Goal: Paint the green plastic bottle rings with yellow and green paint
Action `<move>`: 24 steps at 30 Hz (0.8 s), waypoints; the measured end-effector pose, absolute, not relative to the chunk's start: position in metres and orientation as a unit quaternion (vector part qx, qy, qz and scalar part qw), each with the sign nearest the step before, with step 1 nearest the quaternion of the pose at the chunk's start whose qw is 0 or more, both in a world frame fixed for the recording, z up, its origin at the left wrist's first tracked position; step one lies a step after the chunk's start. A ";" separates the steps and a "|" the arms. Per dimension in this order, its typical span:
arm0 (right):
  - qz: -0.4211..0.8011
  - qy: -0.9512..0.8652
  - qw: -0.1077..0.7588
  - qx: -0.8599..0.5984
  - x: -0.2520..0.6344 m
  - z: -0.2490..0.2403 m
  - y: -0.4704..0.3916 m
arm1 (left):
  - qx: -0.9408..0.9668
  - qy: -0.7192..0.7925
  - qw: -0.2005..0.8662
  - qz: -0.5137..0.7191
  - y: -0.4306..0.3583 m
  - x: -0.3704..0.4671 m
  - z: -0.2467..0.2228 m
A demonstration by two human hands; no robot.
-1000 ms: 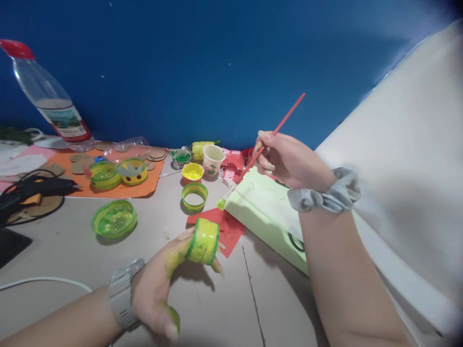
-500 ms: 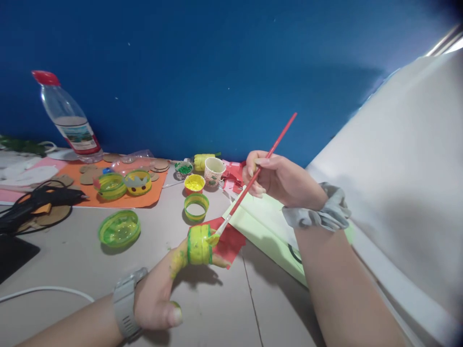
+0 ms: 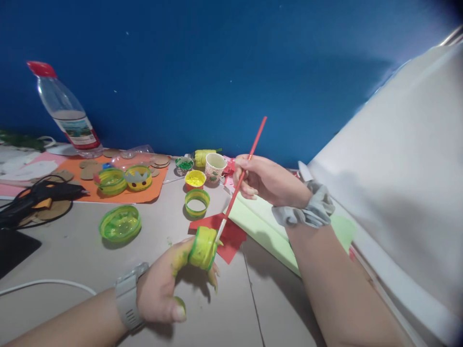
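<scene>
My left hand [image 3: 159,294] carries a yellow and green painted ring [image 3: 203,248], cut like a band of plastic bottle, around its fingers. The fingertips poke out past the ring, and the thumb stands apart from it. Yellow and green paint marks the hand. My right hand [image 3: 265,176] grips a red-handled paintbrush [image 3: 237,190] slantwise, its bristles pressed on the ring's right side. A second painted ring [image 3: 197,202] rests on the table behind. Beyond it are a cup of yellow paint [image 3: 195,180], a cup of green paint [image 3: 184,166] and a patterned paper cup [image 3: 215,167].
A water bottle [image 3: 68,113] with a red cap stands at the back left. A black glue gun [image 3: 43,193] lies near orange paper [image 3: 155,193] bearing two painted bottle bottoms. A green bottle bottom [image 3: 120,224], red paper [image 3: 231,238] and pale green paper [image 3: 265,233] lie on the table.
The ring on my left hand has tilted, and the fingers now point further downward. My right hand and the brush have shifted left, with the brush more upright.
</scene>
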State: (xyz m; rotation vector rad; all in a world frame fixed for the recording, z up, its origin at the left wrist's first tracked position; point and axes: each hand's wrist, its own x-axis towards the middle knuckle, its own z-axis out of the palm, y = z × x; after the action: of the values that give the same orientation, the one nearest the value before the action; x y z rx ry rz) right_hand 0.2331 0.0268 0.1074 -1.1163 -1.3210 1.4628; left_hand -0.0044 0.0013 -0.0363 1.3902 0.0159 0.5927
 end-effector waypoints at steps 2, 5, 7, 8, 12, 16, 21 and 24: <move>0.592 -0.527 0.407 -0.454 0.229 0.103 0.029 | 0.640 0.012 0.716 0.279 0.001 -0.003 -0.037; 0.605 -0.524 0.381 -0.463 0.224 0.095 0.032 | 0.676 0.015 0.667 0.312 0.002 0.000 -0.033; 0.615 -0.520 0.364 -0.467 0.221 0.091 0.033 | 0.706 0.025 0.636 0.311 0.003 0.004 -0.028; 0.620 -0.519 0.356 -0.469 0.219 0.089 0.034 | 0.716 0.031 0.626 0.308 0.004 0.005 -0.026; 0.633 -0.519 0.328 -0.471 0.215 0.084 0.036 | 0.739 0.047 0.595 0.312 0.006 0.008 -0.018; 0.643 -0.518 0.317 -0.467 0.214 0.080 0.038 | 0.787 0.014 0.542 0.293 0.009 0.006 -0.014; 0.656 -0.523 0.300 -0.455 0.211 0.077 0.039 | 0.816 -0.070 0.484 0.307 0.012 0.006 -0.017; 0.657 -0.525 0.298 -0.451 0.209 0.076 0.039 | 0.831 -0.083 0.461 0.301 0.013 0.008 -0.015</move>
State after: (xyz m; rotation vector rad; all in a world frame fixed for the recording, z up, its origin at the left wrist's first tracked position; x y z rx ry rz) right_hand 0.2093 0.0389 0.0764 -1.1984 -1.3954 1.7451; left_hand 0.0076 0.0135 -0.0152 2.0449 -0.2048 0.7397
